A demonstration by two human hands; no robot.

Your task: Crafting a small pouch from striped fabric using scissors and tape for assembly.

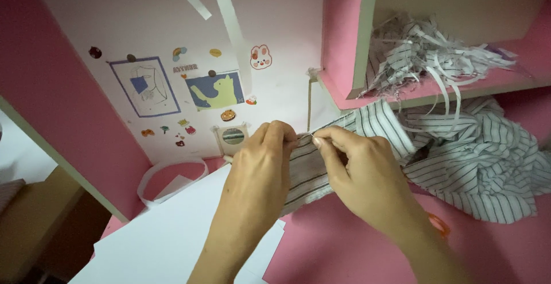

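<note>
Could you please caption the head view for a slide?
Left hand and right hand pinch the edge of striped fabric over a pink desk.

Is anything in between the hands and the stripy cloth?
No. The left hand and right hand already pinch the striped cloth's edge; nothing visible lies between them.

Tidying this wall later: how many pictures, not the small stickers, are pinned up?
2: a blue-framed drawing on the left, and a blue-and-yellow animal picture beside it on the right. The hands may hide others lower down.
</note>
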